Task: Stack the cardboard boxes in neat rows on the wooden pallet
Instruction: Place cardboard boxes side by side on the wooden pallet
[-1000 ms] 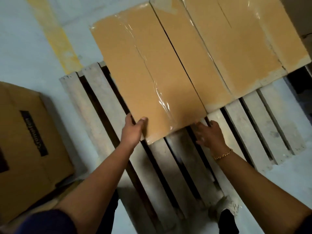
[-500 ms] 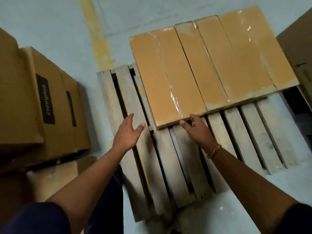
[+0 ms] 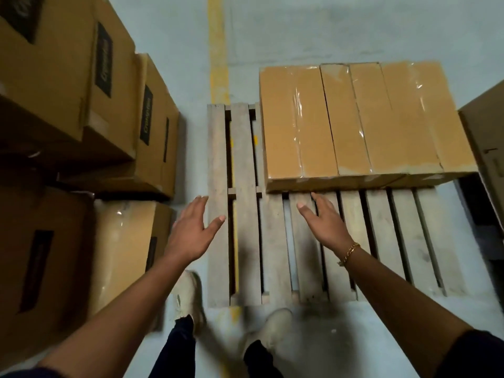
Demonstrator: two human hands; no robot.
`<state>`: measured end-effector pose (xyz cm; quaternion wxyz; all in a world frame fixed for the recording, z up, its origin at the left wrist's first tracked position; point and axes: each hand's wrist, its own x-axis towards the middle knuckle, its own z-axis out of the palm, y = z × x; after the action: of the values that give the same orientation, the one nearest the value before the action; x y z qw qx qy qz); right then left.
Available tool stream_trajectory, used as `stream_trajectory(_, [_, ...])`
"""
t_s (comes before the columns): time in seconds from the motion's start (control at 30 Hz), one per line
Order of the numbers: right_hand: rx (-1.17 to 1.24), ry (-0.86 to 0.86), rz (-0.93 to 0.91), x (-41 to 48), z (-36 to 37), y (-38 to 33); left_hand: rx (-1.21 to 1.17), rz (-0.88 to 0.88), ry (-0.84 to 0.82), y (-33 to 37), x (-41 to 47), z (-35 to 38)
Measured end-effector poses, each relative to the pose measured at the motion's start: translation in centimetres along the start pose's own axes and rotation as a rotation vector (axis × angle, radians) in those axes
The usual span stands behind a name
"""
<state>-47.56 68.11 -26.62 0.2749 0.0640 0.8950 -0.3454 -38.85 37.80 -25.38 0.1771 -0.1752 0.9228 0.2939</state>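
Both hands were spread wide and held nothing. The left hand (image 3: 193, 236) hung over the pallet's left edge. The right hand (image 3: 324, 225) hung over the slats, just beside the cardboard boxes (image 3: 354, 118), which lay side by side on the far half of the wooden pallet (image 3: 245, 241). The other boxes (image 3: 109, 105) stood piled at the left.

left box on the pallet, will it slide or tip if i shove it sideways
The left box looks low and wide, so it probably slides rather than tips. Its glossy tape may feel slippery under fingers. The slat gaps in the pallet might snag its edge.
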Motion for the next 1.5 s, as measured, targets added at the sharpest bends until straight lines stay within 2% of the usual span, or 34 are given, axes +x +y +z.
stream_trajectory(0.37, [0.009, -0.085, -0.075, -5.8, 6.6, -4.0, -0.019, -0.103, 0.099, -7.6, -7.7, -4.2])
stream_trajectory(0.53, [-0.006, -0.149, -0.092, -9.3, 13.2, -5.5, -0.035, -0.138, 0.064, -13.4, -11.8, -4.2])
stream_trajectory(0.73, [0.008, -0.204, -0.070, -14.7, 23.9, -7.7, -0.039, -0.199, 0.052, -24.4, -18.2, -4.5])
stream_trajectory(0.9, [0.017, -0.288, -0.039, -18.4, 33.7, -8.9, -0.154, -0.339, 0.022, -34.2, -23.4, -3.3])
stream_trajectory(1.13, [-0.016, -0.448, -0.031, -18.7, 47.5, -7.7, -0.452, -0.688, 0.053, -48.5, -27.0, 3.3])
stream_trajectory(1.27, [-0.063, -0.518, -0.006, -16.9, 55.9, -4.9, -0.618, -0.858, 0.081, -55.7, -25.6, 7.6])
stream_trajectory(1.4, [-0.097, -0.581, 0.001, -15.1, 63.4, -3.0, -0.692, -0.959, 0.140, -62.2, -22.0, 10.9])
stream_trajectory(1.5, [-0.067, -0.602, 0.022, -14.0, 67.2, -2.3, -0.836, -1.038, 0.208, -66.1, -19.8, 12.9])
